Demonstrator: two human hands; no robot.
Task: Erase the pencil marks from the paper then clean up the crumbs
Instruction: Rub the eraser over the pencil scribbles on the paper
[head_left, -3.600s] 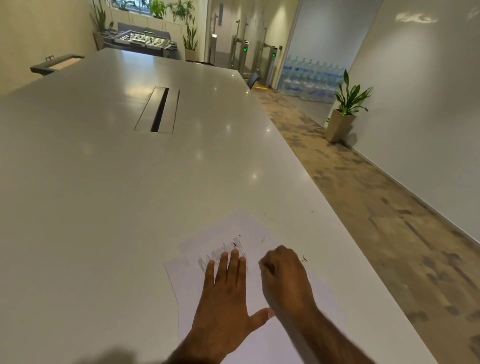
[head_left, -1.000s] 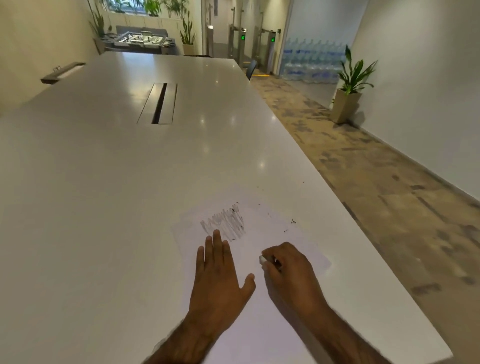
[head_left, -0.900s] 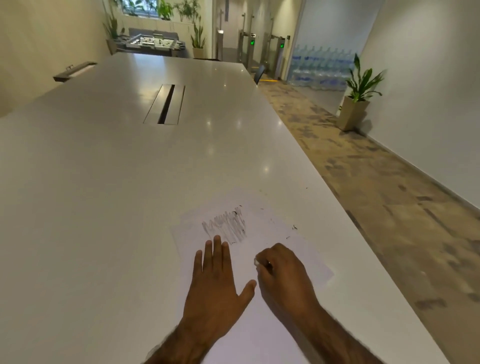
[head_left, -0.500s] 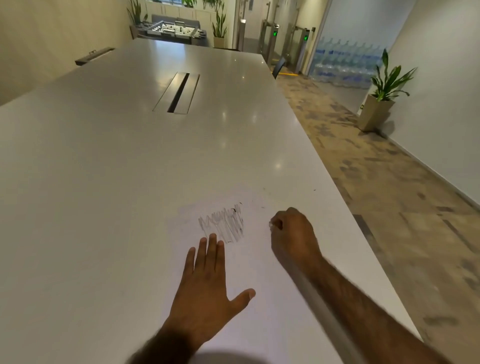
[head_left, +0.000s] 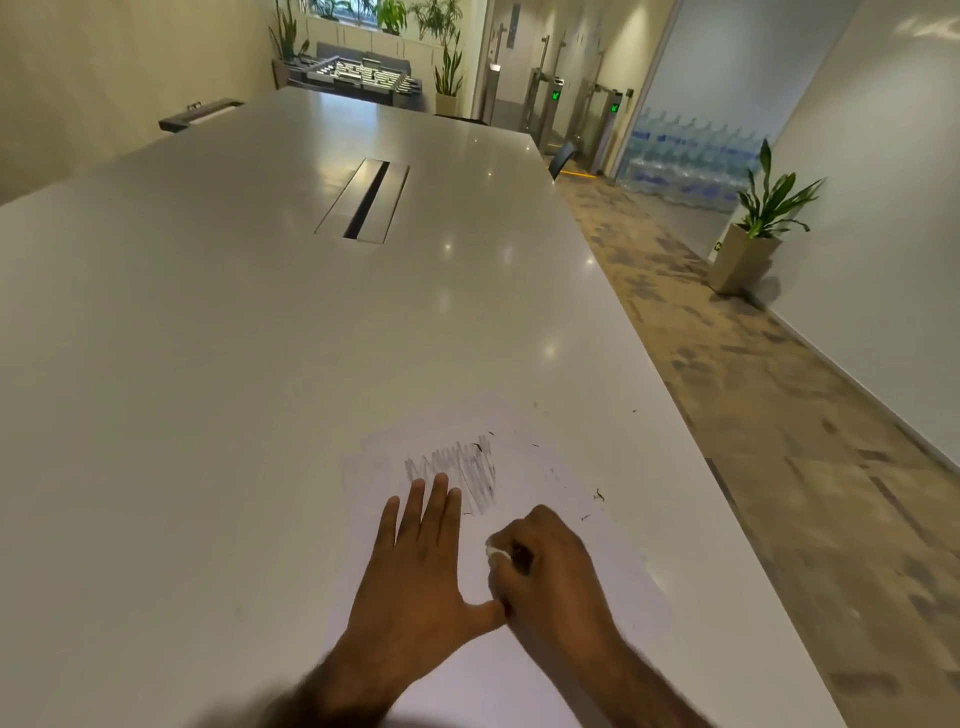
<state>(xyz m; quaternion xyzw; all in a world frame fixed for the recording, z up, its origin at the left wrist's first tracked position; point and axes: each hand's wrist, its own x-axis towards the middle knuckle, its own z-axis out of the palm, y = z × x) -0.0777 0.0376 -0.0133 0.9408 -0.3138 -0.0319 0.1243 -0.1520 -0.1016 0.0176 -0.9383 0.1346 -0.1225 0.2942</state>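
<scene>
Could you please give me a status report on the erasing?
Left hand flat on paper. Right hand grips eraser beside scribble, not yet erased. Crumbs scattered; nothing blocking.

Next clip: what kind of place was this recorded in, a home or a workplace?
Most likely an office, perhaps a meeting or break area: a long white table with a cable slot in its middle, access gates with green arrows at the far end, and a foosball table beyond.

Glossy smooth white table (head_left: 260, 364), matt thin paper (head_left: 597, 545) sheet
</scene>
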